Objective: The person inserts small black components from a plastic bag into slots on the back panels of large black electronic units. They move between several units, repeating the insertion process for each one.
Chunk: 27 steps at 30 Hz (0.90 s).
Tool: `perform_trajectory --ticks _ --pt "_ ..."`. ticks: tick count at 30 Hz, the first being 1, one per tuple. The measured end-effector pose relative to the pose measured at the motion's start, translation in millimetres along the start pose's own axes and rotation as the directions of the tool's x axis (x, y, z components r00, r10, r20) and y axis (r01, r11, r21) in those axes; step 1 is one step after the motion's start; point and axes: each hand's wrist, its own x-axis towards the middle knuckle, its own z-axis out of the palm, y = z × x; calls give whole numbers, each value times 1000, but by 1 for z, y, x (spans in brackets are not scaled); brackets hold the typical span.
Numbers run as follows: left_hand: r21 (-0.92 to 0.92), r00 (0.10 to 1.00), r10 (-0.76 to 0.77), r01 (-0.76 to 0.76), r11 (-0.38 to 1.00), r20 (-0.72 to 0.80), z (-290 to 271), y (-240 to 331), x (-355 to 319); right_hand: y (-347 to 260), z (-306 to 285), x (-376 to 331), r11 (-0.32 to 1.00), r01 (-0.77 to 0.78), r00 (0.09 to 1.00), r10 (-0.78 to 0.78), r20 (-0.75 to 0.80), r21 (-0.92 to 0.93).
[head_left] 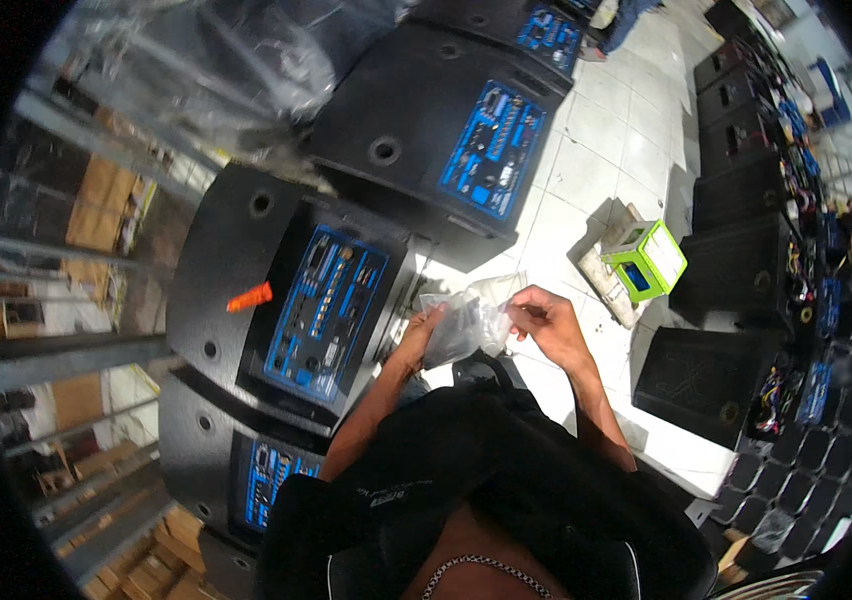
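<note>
Hands at chest height, both closed on one clear plastic bag [468, 325] stretched between them. Left hand [420, 335] pinches the bag's left edge, fingers curled shut around the film; right hand [544, 322] grips the opposite upper corner, thumb and forefinger pressed together on it, remaining fingers loosely bent. The bag thus lies directly between the two hands, touching both — its crumpled body sags slightly below the right hand's knuckles. What it contains cannot be told.

Just left of the left hand stands a black speaker cabinet [246, 290] lying on its back, its blue control panel [326, 310] facing up; an orange tag [249, 297] rests on the cabinet further left. Above the hands lies a second cabinet of the same kind [426, 130]. To the upper right of the right hand, on the white tiled floor [596, 150], sits a small green-and-white box [649, 259] — well apart from the bag. More black cabinets [736, 260] line the far right.
</note>
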Motion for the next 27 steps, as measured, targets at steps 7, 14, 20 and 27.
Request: perform_trajectory --ticks 7,14,20,27 --pt "317 980 -131 78 945 148 107 22 69 18 -108 -15 981 -14 966 63 -250 194" --pt "614 903 -220 -58 787 368 160 -27 151 66 -170 -17 969 26 862 -147 -485 -247" --pt "729 897 -177 -200 655 406 174 -42 192 63 -204 -10 929 -72 860 -126 -495 -362" --pt "504 941 -265 129 854 208 217 12 219 28 -254 59 951 -125 863 -36 -504 -282"
